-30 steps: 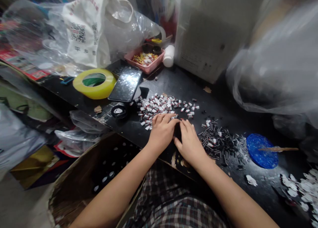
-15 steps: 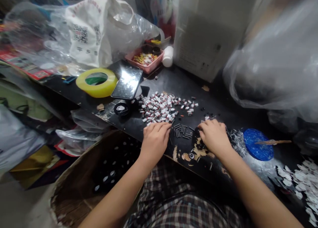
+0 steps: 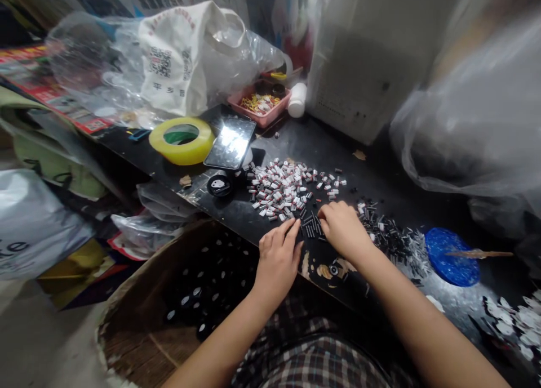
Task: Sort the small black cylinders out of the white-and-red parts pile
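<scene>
My left hand (image 3: 279,253) rests at the table's near edge, its fingers stretched and apart, with no held thing visible. Its fingertips are beside a small group of thin dark ribbed rods (image 3: 311,226), perhaps springs or screws. From the other side, my right hand (image 3: 344,227) reaches over the same rods with its fingers bent down together. Whatever lies between those fingertips is hidden. Just beyond both hands spreads a heap of small white-and-red cylinders (image 3: 281,188). Right of my right wrist lies a pile of dark small rods (image 3: 386,236), running into thin silvery pieces (image 3: 416,253).
A blue round lid (image 3: 452,258) with a brown stick (image 3: 479,254) lies at right, near white flat pieces (image 3: 511,326). Behind are a phone (image 3: 230,144), yellow tape roll (image 3: 181,140) and pink tray (image 3: 264,115). A large bin (image 3: 139,343) stands below the left edge.
My right hand has moved left from the dark pile to the grouped rods. My left hand has drawn slightly nearer to me and its fingers have spread. The camera view has shifted.
</scene>
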Demonstrator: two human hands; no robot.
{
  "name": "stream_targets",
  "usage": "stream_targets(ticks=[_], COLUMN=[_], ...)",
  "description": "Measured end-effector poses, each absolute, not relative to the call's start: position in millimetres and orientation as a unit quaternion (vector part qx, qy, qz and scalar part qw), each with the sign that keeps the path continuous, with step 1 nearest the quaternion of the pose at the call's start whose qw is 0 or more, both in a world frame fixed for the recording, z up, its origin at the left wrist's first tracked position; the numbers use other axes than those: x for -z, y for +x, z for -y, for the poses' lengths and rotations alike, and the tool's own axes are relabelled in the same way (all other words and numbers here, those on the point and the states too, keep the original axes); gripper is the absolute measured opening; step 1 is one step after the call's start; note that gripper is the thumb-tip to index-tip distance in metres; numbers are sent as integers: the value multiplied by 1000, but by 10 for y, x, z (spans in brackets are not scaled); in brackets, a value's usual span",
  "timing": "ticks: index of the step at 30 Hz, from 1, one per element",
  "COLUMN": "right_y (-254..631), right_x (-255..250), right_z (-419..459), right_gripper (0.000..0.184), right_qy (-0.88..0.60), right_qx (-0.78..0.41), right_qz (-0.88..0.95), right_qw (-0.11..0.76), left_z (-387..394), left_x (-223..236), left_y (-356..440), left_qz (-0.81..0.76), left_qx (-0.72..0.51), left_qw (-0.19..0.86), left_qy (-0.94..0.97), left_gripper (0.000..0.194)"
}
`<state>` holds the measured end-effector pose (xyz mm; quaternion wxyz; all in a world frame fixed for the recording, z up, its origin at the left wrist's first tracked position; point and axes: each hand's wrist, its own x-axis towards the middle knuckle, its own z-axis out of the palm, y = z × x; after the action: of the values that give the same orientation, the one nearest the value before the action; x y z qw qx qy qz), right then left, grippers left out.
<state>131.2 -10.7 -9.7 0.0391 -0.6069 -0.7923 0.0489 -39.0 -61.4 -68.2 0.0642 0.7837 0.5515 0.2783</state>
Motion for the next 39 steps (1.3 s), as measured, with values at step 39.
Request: stream_targets(ticks=[39], right_y=[639], right_x=[424], right_z=[591], right_gripper=[74], right_qy=[-626], right_qx=[-145], right_qz=[749], right_qw=[162], left_z=[1217], left_x=[1004], left_y=[-515], left_qz=[-570], left_qx=[-596], left_qw=[475], left_qy=[306], left_gripper=[32])
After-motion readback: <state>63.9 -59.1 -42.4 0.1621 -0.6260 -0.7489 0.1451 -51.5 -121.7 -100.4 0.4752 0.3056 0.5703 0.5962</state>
